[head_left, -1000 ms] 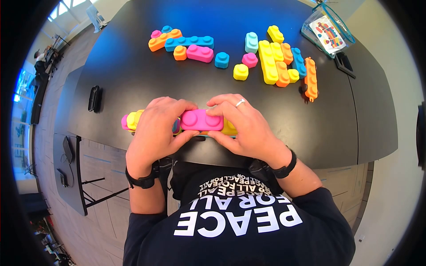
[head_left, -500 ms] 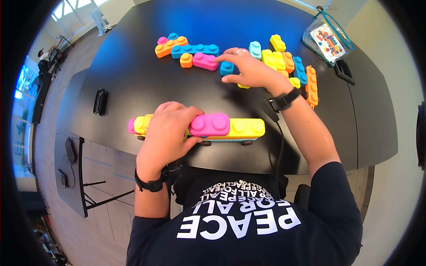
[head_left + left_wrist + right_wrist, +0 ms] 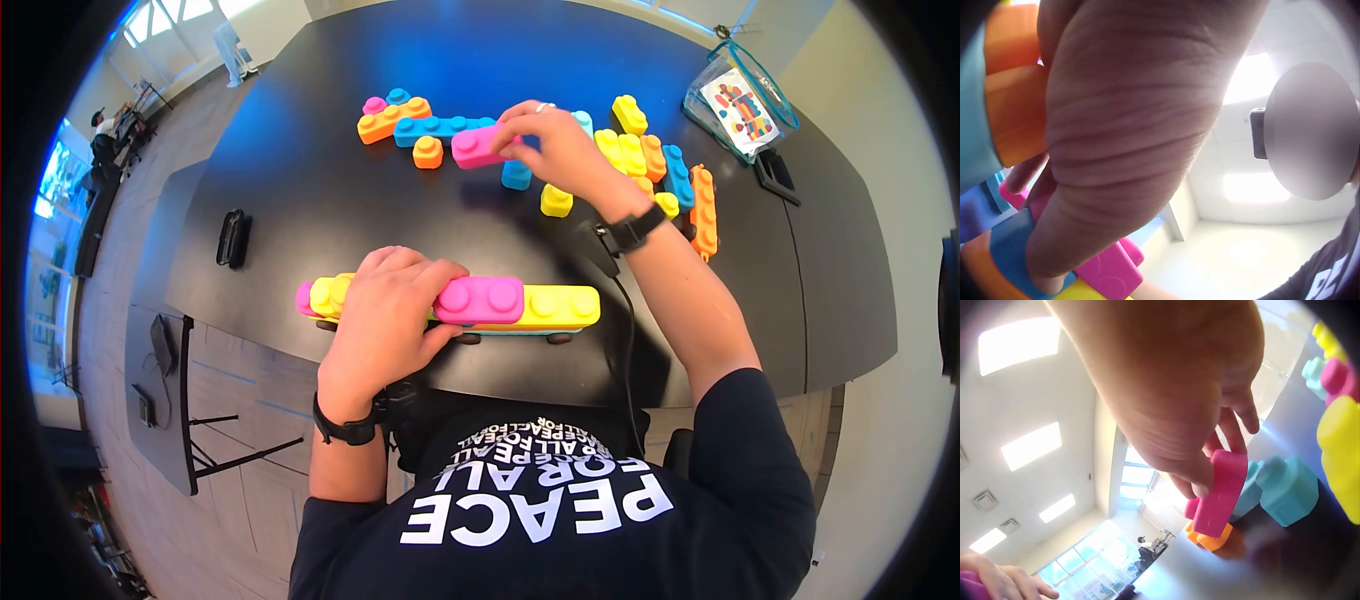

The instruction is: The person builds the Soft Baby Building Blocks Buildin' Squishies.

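Note:
My left hand (image 3: 388, 318) grips a long block vehicle on dark wheels near the table's front edge, thumb on the near side and fingers over the top. A pink two-stud block (image 3: 480, 301) sits on the vehicle beside the fingertips, with a yellow block (image 3: 562, 306) to its right; the hand hides the vehicle's middle. Farther up the table, my right hand (image 3: 562, 150) pinches another pink block (image 3: 474, 147) at one end. In the right wrist view this pink block (image 3: 1221, 494) is tilted between thumb and fingers, near a blue block (image 3: 1290, 489) and an orange block (image 3: 1213, 539).
Blue (image 3: 432, 130) and orange (image 3: 394, 120) blocks lie at the back left. Several yellow, orange and blue blocks lie right of my right hand, beside an orange wheeled base (image 3: 704, 212). A clear bag (image 3: 738, 105) stands at the far right; a black case (image 3: 233, 238) lies at left.
My right hand let go of the vehicle, reached up the table and took hold of a loose pink block, moving it slightly right. My left hand stays on the vehicle.

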Demonstrator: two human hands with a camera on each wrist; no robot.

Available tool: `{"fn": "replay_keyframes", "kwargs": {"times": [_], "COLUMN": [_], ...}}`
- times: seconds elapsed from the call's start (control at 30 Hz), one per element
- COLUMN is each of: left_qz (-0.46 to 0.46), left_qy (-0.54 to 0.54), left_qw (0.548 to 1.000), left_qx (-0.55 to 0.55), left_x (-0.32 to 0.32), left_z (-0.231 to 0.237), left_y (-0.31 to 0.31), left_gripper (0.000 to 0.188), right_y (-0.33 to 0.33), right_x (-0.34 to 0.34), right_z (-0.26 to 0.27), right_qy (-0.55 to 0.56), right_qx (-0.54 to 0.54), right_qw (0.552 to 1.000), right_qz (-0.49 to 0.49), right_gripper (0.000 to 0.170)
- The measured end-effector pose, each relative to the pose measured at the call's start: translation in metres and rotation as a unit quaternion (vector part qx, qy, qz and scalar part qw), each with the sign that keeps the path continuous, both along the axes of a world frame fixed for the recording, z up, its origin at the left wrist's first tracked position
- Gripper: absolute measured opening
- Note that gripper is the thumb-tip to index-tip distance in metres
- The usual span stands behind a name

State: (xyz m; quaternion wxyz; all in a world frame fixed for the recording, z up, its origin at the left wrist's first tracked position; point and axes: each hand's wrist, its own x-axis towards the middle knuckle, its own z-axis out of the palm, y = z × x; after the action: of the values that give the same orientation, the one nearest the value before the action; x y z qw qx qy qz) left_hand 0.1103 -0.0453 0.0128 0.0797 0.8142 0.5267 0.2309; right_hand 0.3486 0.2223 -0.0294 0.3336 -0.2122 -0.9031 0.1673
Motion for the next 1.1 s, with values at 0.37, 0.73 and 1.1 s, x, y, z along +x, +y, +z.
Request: {"fn": "replay_keyframes", "kwargs": {"times": [0.37,0.73,1.1], "left_qz": [0.001,-0.002,-0.006], "left_qy": [-0.013,-0.021,-0.021], "left_qw": [1.0,1.0,1.0], "left_qx": [-0.005,0.008,0.018], "left_x": [0.002,0.007,0.008], "left_z": [0.002,0.0,0.0], "left_y": [0.0,0.002,0.002], "left_gripper": [0.055,0.055,0.064], "right_y": [-0.158,-0.201,-0.199], "right_x": [0.115,0.121,0.1], "right_z": [0.046,0.004,0.008], "right_qy": [0.2,0.161,0.132], "right_qx": [-0.237,-0.205,-0.141], "right_qw": [0.95,0.964,0.981], "right_qz": [-0.027,-0.043,-0.03], "right_gripper": [0.031,0.037,0.03]}}
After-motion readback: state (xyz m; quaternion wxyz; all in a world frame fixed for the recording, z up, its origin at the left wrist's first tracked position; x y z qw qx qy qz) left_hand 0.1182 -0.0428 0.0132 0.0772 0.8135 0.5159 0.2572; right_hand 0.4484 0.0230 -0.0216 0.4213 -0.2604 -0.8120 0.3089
